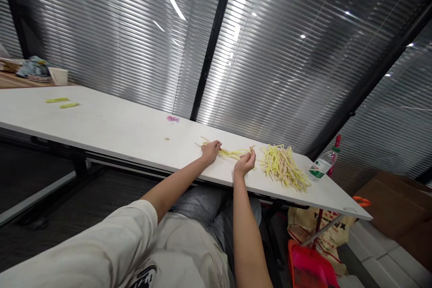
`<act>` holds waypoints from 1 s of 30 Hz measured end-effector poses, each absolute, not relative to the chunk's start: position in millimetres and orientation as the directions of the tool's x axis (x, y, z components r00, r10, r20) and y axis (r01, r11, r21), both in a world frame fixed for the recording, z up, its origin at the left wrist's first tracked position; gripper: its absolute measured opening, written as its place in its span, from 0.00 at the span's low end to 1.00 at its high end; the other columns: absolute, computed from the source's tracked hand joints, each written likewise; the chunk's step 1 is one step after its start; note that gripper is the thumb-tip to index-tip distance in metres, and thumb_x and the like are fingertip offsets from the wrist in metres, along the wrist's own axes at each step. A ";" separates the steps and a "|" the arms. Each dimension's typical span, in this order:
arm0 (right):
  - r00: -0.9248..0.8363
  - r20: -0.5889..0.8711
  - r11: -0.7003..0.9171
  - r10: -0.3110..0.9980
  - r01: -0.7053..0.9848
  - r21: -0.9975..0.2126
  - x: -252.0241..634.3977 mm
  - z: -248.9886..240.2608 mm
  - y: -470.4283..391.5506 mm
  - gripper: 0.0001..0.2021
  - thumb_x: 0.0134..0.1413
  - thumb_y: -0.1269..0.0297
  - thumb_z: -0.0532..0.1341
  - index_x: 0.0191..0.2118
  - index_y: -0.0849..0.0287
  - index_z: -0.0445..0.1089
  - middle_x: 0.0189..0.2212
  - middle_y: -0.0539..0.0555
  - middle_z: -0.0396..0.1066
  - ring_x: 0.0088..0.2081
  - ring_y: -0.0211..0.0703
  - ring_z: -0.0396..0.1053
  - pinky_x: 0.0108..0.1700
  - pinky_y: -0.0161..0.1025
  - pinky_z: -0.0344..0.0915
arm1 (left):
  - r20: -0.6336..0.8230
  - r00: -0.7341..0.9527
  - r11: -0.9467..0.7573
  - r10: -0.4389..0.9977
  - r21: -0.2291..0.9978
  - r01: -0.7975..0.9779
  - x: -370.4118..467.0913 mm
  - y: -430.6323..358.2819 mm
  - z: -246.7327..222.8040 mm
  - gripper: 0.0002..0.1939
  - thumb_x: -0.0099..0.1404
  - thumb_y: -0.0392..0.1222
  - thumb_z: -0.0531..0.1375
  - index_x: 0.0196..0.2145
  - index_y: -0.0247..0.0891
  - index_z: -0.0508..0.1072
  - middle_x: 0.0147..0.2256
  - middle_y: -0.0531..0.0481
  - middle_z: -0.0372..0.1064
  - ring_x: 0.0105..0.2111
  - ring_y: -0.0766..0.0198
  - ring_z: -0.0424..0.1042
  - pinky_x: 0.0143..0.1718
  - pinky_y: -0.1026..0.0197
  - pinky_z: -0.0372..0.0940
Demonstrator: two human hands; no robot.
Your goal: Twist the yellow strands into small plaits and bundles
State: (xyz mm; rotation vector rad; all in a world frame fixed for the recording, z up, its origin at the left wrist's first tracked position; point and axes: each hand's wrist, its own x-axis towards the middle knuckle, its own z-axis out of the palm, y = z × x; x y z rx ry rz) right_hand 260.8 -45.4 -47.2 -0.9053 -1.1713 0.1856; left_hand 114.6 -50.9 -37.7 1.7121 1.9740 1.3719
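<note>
A loose row of long, thin yellow strands [230,154] lies across the white table in front of me. My left hand [211,150] is closed on their left part, and several loose ends stick out past it. At the right end, my right hand [246,162] pinches strands between thumb and fingers, one tip poking up. Just right of that hand is a heap of yellow and pale beige strands [283,166]. From here I cannot make out what material they are.
Two short yellow-green bundles [57,100] lie at the table's far left. A small pink-purple patch [173,119] is near the back edge. A plastic bottle [324,164] stands at the right end. Below are a red dustpan [312,263] and a printed bag [332,234]. Blinds rise behind.
</note>
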 end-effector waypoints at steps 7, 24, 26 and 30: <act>0.493 0.720 0.644 0.488 0.354 -0.678 260.5 -49.0 -43.7 0.19 0.58 0.60 0.46 0.44 0.63 0.69 0.39 0.61 0.72 0.43 0.47 0.69 0.45 0.43 0.64 | 0.454 -0.244 -0.160 0.857 0.684 0.712 112.5 -46.0 -42.9 0.18 0.68 0.47 0.45 0.36 0.39 0.73 0.33 0.49 0.74 0.37 0.59 0.71 0.41 0.58 0.55; 0.454 0.662 0.589 0.596 0.313 -0.745 261.4 -49.3 -43.1 0.18 0.56 0.62 0.47 0.41 0.62 0.72 0.39 0.59 0.73 0.43 0.47 0.69 0.46 0.41 0.62 | 0.441 0.011 -0.311 0.897 0.613 0.726 115.6 -52.1 -42.8 0.21 0.66 0.49 0.47 0.31 0.35 0.75 0.30 0.46 0.73 0.31 0.60 0.69 0.33 0.61 0.58; 0.449 0.658 0.586 0.605 0.309 -0.749 261.4 -49.4 -43.0 0.18 0.56 0.62 0.47 0.41 0.62 0.72 0.39 0.60 0.73 0.43 0.47 0.69 0.46 0.41 0.62 | 0.431 0.019 -0.302 0.902 0.600 0.740 116.1 -53.1 -42.4 0.21 0.66 0.49 0.47 0.30 0.35 0.75 0.29 0.45 0.73 0.31 0.60 0.68 0.33 0.61 0.57; 0.455 0.656 0.582 0.602 0.312 -0.751 261.3 -49.5 -42.9 0.17 0.55 0.63 0.48 0.40 0.62 0.72 0.39 0.60 0.73 0.43 0.47 0.69 0.46 0.41 0.62 | 0.439 0.032 -0.303 0.898 0.565 0.767 116.6 -55.7 -41.1 0.23 0.66 0.51 0.46 0.27 0.35 0.74 0.26 0.46 0.71 0.28 0.60 0.67 0.31 0.61 0.56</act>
